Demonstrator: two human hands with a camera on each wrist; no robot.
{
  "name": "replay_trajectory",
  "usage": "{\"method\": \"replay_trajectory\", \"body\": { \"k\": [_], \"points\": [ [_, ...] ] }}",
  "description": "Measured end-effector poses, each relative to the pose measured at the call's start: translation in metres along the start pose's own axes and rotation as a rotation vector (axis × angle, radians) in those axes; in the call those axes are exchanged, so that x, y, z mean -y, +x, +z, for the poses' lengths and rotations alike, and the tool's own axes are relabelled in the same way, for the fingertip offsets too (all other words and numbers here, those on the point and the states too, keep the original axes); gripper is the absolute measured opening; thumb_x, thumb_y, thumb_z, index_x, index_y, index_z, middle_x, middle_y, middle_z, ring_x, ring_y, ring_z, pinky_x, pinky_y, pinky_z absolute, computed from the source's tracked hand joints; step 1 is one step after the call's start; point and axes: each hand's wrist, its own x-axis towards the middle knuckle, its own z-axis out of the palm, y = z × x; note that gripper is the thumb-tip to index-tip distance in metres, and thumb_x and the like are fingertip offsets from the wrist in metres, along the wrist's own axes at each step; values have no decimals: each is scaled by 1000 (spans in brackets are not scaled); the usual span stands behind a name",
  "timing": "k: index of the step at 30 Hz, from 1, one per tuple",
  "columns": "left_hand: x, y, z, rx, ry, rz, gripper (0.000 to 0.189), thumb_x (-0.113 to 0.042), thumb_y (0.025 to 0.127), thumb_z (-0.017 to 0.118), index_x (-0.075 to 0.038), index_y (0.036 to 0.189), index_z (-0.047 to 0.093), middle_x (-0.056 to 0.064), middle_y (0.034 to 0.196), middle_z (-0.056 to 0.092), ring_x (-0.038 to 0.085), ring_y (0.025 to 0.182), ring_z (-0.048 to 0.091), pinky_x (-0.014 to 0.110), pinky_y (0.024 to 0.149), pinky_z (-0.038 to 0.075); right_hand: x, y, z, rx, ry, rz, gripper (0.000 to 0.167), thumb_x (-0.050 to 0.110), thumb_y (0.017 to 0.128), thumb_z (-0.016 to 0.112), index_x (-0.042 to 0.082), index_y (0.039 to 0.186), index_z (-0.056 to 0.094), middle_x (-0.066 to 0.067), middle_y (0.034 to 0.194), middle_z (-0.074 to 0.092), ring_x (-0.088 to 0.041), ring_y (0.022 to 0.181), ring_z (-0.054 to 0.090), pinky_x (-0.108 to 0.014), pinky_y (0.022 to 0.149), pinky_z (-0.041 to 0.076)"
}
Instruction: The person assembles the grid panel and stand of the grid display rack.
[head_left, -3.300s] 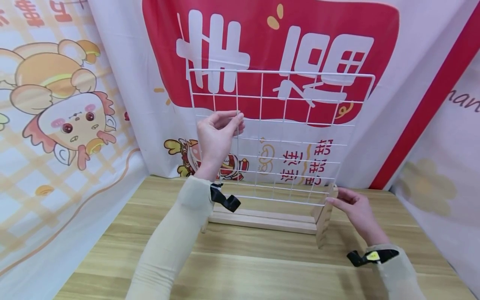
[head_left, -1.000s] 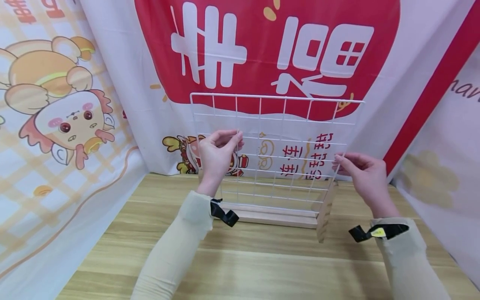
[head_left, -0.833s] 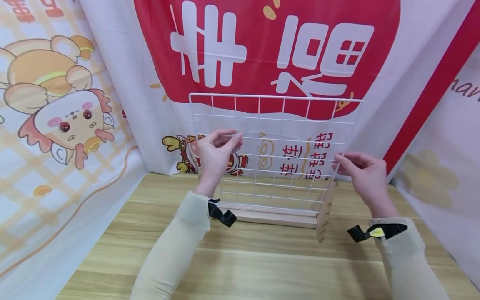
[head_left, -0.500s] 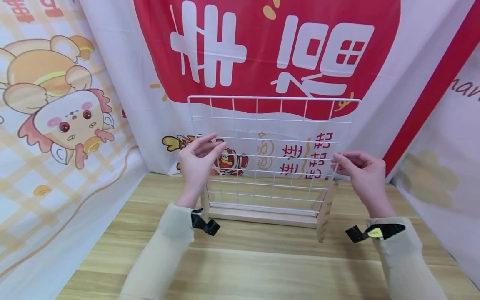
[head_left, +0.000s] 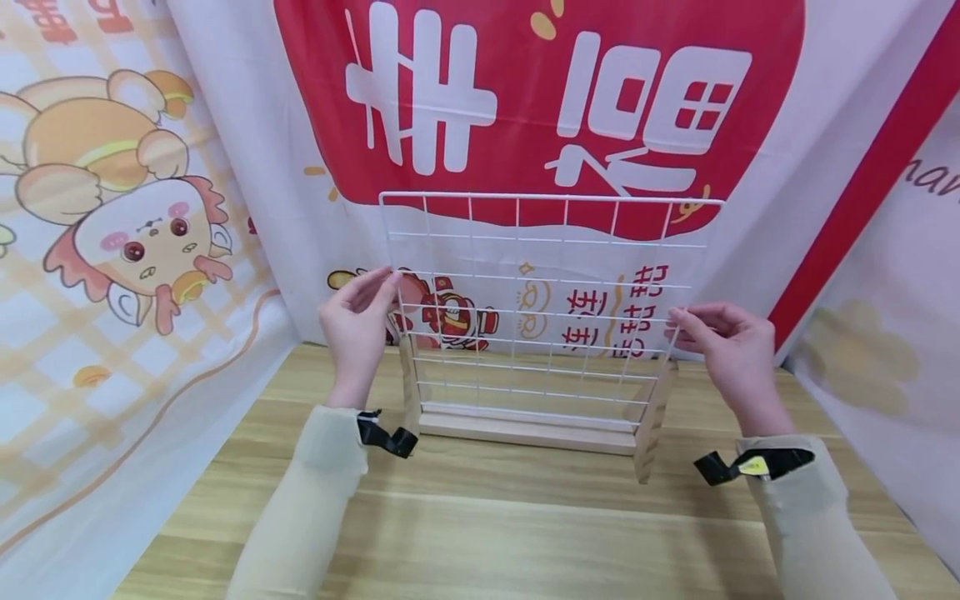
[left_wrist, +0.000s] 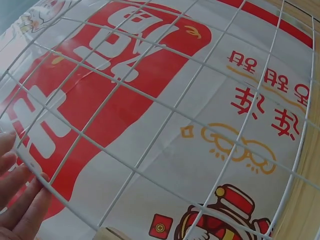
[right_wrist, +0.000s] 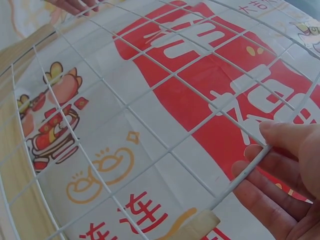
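A white wire grid panel [head_left: 551,197] stands upright in a pale wooden stand [head_left: 525,435], its lower edge down by the crossbar. My left hand [head_left: 354,333] pinches the panel's left edge wire, about midway up. On the opposite side, my right hand [head_left: 735,354] holds the right edge wire between thumb and fingers, a little above the right wooden upright [head_left: 651,429]. In the right wrist view the thumb [right_wrist: 287,135] lies on one side of that wire and the fingers curl past the other. The left upright [head_left: 410,387] shows below my left hand.
The stand rests on a wood-grain table [head_left: 480,542]. Close behind hangs a white cloth with a red printed patch [head_left: 525,83]. Another printed cloth [head_left: 135,350] closes off the left, and a pale one [head_left: 862,375] the right.
The panel has come down between the uprights. My left hand has moved left from an inner wire to the left edge; my right hand has shifted up from the right upright to the edge wire.
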Motion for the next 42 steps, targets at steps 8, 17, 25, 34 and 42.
{"method": "replay_trajectory", "body": {
  "k": [8,17,25,34,42],
  "points": [
    [4,6,4,30,-44,-60,29,-28,88,82,-5,106,79,10,98,77,24,86,74,28,72,62,-3,-1,0,-3,-7,7,44,42,92,75,6,117,73,-4,103,74,-14,82,75,-19,79,57],
    [3,4,3,46,-53,-65,27,-27,90,81,-5,106,78,12,97,76,21,82,74,30,72,62,-6,-5,4,-76,-43,-2,41,42,92,75,9,117,76,-2,103,75,-12,85,73,-15,80,55],
    [7,5,1,47,-44,-30,33,-30,88,81,-3,107,77,10,95,76,21,79,74,31,70,63,2,0,-1,-51,6,33,48,44,90,76,11,125,74,0,109,74,-11,86,75,-16,85,54],
    [8,6,-1,79,-28,-32,27,-26,90,80,-5,106,78,10,96,76,24,81,74,30,70,62,1,1,-3,-18,-11,-16,43,37,93,75,6,123,73,-1,106,74,-11,84,74,-20,78,58],
    [8,8,-1,84,-49,-46,28,-28,88,82,-5,103,79,11,93,76,19,77,75,29,68,63,0,3,-4,-2,-12,-48,41,34,93,76,3,120,73,-3,102,75,-12,82,75,-22,77,58]
  ]
}}
